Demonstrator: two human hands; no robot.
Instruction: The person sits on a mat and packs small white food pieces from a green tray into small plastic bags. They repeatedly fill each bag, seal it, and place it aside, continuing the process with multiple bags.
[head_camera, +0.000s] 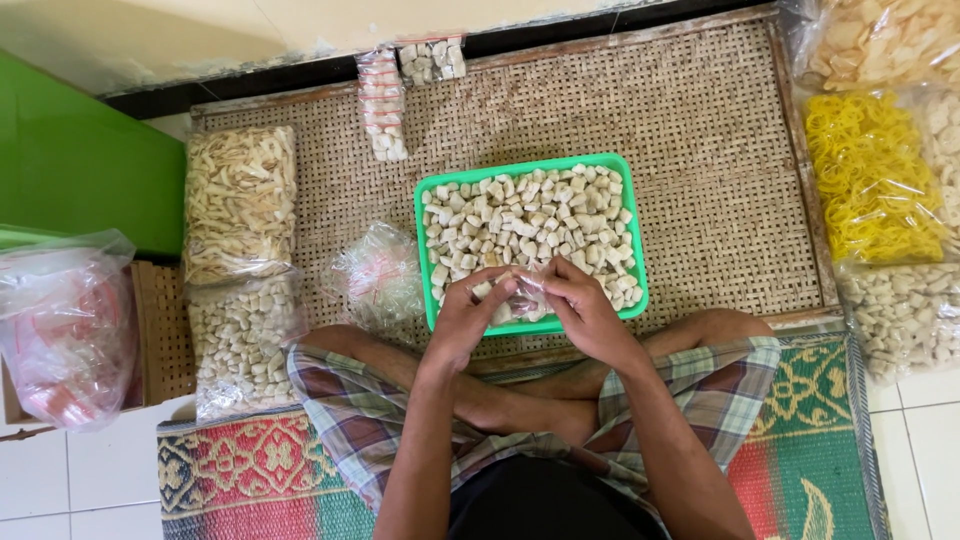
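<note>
A green plastic tray (430, 190) full of small pale cracker pieces sits on a woven rattan mat (700, 150) in front of my crossed legs. Over the tray's near edge, my left hand (465, 315) and my right hand (580, 310) hold a small clear plastic bag (518, 290) between them. The bag holds a few of the pale pieces. My fingers pinch its top from both sides.
Filled small packets (383, 105) lie at the mat's far edge. Big bags of crackers (240, 200) lie left, a crumpled clear bag (380, 275) beside the tray. Yellow crackers (870, 180) and more bags lie right. A green box (70, 160) and plastic bag (65, 325) stand far left.
</note>
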